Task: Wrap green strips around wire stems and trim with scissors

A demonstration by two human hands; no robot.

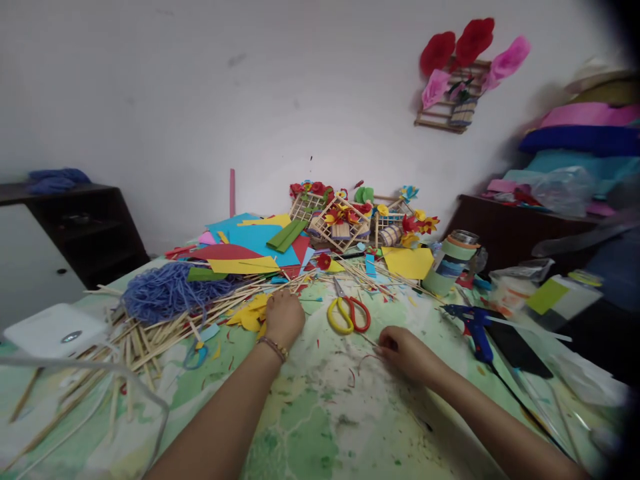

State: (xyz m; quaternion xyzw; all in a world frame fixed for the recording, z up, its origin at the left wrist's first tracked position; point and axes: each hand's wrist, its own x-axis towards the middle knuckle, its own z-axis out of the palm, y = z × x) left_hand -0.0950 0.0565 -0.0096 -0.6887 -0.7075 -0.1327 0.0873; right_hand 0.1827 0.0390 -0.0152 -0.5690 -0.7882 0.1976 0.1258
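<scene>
My left hand (284,315) rests on the table among thin wooden sticks (165,327) and yellow paper scraps (250,313); its fingers are curled under and what they hold is hidden. A beaded bracelet sits on that wrist. My right hand (403,350) lies lower right, fingers pinched together near a thin stick, just below the yellow and red scissors (349,313). A heap of blue yarn (167,291) lies to the left of my left hand.
Coloured paper sheets (250,243) and stick baskets with paper flowers (345,220) crowd the back. A blue glue gun (475,327), a taped jar (453,263) and a black phone (520,347) lie right. A white box (55,330) sits left. The table (320,413) has a green patterned cover.
</scene>
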